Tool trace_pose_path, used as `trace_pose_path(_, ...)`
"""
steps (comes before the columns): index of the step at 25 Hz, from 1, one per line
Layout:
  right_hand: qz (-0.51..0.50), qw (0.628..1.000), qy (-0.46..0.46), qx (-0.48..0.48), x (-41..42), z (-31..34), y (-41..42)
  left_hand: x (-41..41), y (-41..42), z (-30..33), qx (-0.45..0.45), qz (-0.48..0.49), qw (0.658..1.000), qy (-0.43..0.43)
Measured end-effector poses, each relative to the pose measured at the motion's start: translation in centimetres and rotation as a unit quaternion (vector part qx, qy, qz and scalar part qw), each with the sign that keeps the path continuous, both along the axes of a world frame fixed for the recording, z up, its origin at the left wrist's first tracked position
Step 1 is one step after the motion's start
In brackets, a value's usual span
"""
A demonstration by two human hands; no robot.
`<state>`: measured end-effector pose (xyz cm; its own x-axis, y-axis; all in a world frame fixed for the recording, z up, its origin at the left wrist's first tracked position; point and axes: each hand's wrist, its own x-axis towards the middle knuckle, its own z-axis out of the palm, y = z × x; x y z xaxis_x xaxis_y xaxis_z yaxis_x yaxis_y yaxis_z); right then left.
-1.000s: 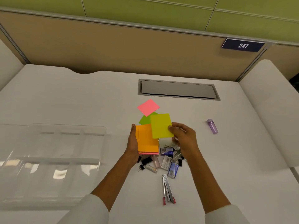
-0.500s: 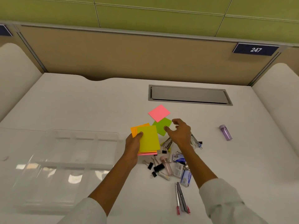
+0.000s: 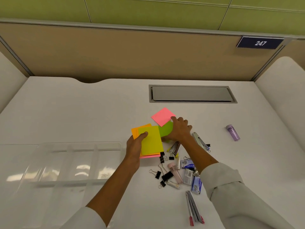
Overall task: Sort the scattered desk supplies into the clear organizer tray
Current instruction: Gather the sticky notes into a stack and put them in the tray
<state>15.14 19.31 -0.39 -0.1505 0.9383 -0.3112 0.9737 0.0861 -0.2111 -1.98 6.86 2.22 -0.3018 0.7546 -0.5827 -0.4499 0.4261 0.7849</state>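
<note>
Desk supplies lie scattered on a white desk [image 3: 66,113] in front of me, seen from above. My left hand [image 3: 134,149] is clamped on a small stack of sticky notes [image 3: 151,141], thumb pressed on the yellow top sheet, with orange and pink edges showing beneath. My right hand [image 3: 179,129] lies flat, fingers spread, on a green note [image 3: 165,131] just beside the stack; whether it has gripped the sheet I cannot tell. A pink note [image 3: 161,116] overlaps the green one's far corner, touching my fingertips. To do this well, I judge I should slide the green sheet free sideways so the pink one stays put, then square it onto the stack before lifting. The clear organizer tray [image 3: 74,162] sits to my left, near the stack, its compartments seemingly empty. Near my right forearm lie binder clips [image 3: 165,175], staple boxes [image 3: 188,176] and a stapler [image 3: 194,209]; a purple tube [image 3: 232,132] rests well apart to the right.
</note>
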Motion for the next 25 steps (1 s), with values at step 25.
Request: trace_pose_path(25, -0.107, 0.904, 0.412, -0.045, 0.3, 7.7, -8.3, 2.4, -1.7, 1.0, 0.000, -0.008, 1.000, -0.019)
